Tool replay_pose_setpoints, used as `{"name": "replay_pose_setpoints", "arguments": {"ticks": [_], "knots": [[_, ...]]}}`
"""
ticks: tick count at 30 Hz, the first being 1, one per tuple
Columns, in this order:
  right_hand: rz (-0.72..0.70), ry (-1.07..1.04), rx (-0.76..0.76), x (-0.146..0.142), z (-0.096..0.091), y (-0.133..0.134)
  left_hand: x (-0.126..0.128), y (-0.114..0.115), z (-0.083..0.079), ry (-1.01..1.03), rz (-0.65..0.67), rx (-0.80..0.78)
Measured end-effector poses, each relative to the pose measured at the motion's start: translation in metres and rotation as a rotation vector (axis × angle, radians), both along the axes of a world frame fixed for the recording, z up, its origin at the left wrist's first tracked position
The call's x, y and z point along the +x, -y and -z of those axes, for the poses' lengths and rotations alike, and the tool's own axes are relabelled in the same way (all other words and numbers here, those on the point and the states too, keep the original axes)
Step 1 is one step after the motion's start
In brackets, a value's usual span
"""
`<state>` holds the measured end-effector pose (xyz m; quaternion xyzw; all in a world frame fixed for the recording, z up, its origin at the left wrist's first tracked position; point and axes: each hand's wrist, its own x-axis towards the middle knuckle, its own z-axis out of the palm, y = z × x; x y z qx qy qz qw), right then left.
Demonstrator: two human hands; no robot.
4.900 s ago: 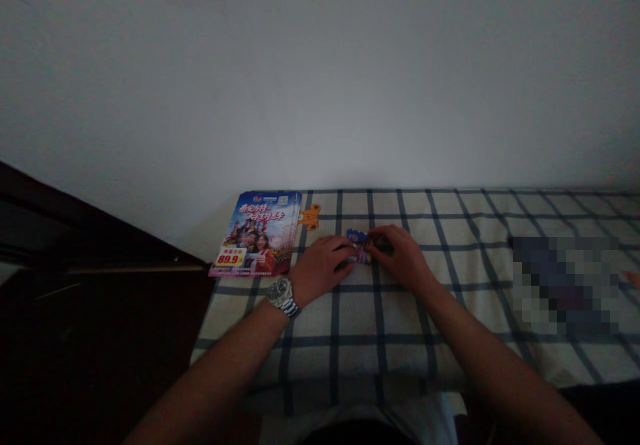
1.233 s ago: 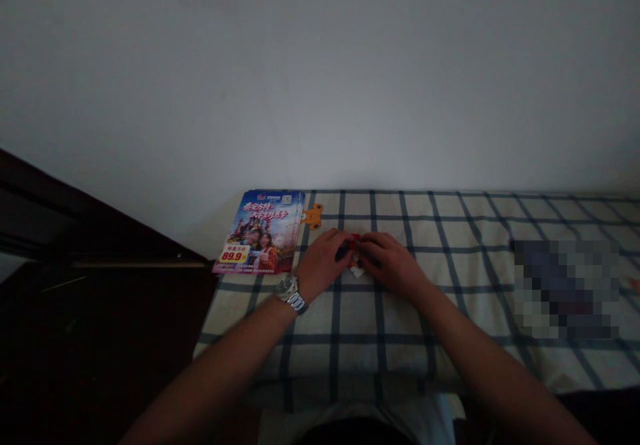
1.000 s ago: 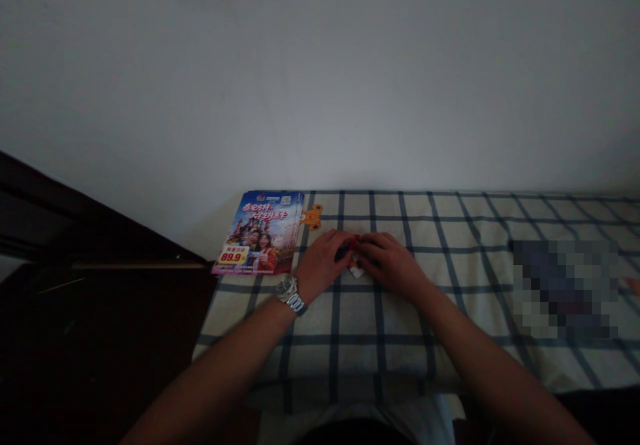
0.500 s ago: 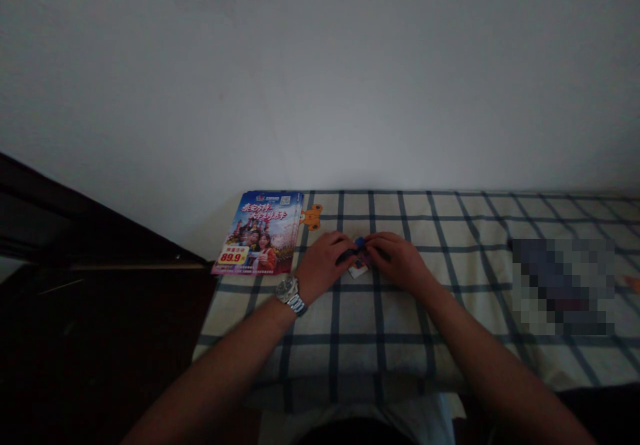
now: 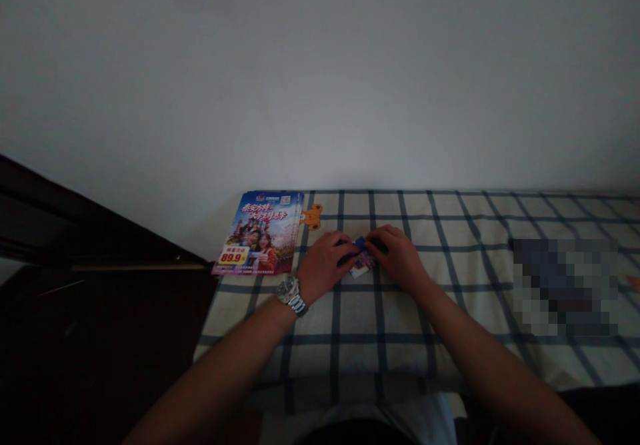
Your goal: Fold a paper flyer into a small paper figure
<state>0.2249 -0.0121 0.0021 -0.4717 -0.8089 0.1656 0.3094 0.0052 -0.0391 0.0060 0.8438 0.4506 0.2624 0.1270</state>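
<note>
A small folded paper (image 5: 361, 268), printed in blue, pink and white, lies between my hands on the checked cloth. My left hand (image 5: 327, 262), with a metal watch (image 5: 289, 290) at its wrist, has its fingers closed on the paper's left side. From the other side my right hand (image 5: 397, 253) pinches the upper right part of it. Fingers cover much of the paper, so its full shape is hidden. Left of my left hand lies a stack of printed flyers (image 5: 263, 235), showing a blue sky and a large 89.9.
The checked cloth (image 5: 450, 232) spreads over the table up to the wall (image 5: 375, 85). An orange bear-shaped piece (image 5: 313, 217) sits beside the flyers. Far right, a blurred-out dark area (image 5: 557, 285) hides whatever lies there. Dark furniture (image 5: 75, 218) stands at the left.
My right hand's fingers have shifted slightly up and to the right along the paper. A bit more of the printed surface shows now. My left hand has barely moved.
</note>
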Motion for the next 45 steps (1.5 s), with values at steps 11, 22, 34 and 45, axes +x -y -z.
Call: {"name": "replay_pose_setpoints", "arguments": {"ticks": [11,22,34,45], "knots": [[0.037,0.104,0.058,0.001,0.006,-0.001,0.002,0.003,-0.008,-0.027,-0.097,0.001],[-0.012,0.119,0.033,0.001,0.004,0.001,0.001,0.004,-0.011,-0.030,-0.096,-0.012],[-0.039,0.020,-0.037,-0.001,-0.004,0.001,0.001,0.003,-0.011,-0.015,-0.123,-0.028],[-0.003,-0.173,-0.104,0.000,-0.003,0.004,0.000,0.004,-0.013,0.173,-0.148,-0.133]]}}
